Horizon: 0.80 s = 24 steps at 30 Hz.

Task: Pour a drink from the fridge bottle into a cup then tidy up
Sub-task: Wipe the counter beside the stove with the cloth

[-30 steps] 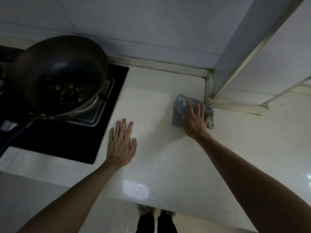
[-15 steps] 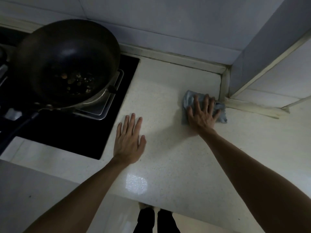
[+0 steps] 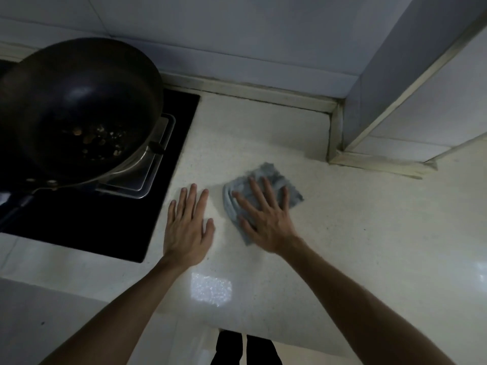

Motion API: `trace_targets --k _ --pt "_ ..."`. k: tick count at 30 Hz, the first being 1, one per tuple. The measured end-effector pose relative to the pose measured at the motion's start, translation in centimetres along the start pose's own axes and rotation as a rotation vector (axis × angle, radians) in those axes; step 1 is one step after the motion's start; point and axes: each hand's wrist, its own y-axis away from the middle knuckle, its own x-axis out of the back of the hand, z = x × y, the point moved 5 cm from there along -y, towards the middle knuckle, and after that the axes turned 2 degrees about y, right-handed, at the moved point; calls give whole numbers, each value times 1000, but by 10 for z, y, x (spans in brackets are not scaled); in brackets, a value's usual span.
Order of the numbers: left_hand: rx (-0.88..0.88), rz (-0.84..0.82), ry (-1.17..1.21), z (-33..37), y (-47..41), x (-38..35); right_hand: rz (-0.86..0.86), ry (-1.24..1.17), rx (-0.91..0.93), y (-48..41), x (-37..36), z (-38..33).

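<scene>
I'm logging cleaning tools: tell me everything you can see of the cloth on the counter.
The cloth is blue-grey, fuzzy-looking, folded into a rough square with layered edges along its left side. It lies flat on the pale speckled countertop, right of the hob. The right hand presses it with straight, spread fingers; the left hand lies beside it, apart.
</scene>
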Motion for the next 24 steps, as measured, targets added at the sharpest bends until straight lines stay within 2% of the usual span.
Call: trace_targets --k 3,7,10,13,19,24 --pt "-1 0 -24 0 0 -1 19 -17 -35 45 -5 9" --pt "2 -7 -23 0 1 -2 43 -58 -182 84 -3 58" --pt "16 -12 -25 1 -1 -1 23 -81 -296 71 3 84" --pt "26 -27 -27 1 -1 -1 0 -126 -353 31 8 80" --pt "29 -40 -17 2 -2 2 -72 -19 -170 -30 16 11" --pt "19 -30 -19 0 -2 -1 8 -27 -33 5 0 -20"
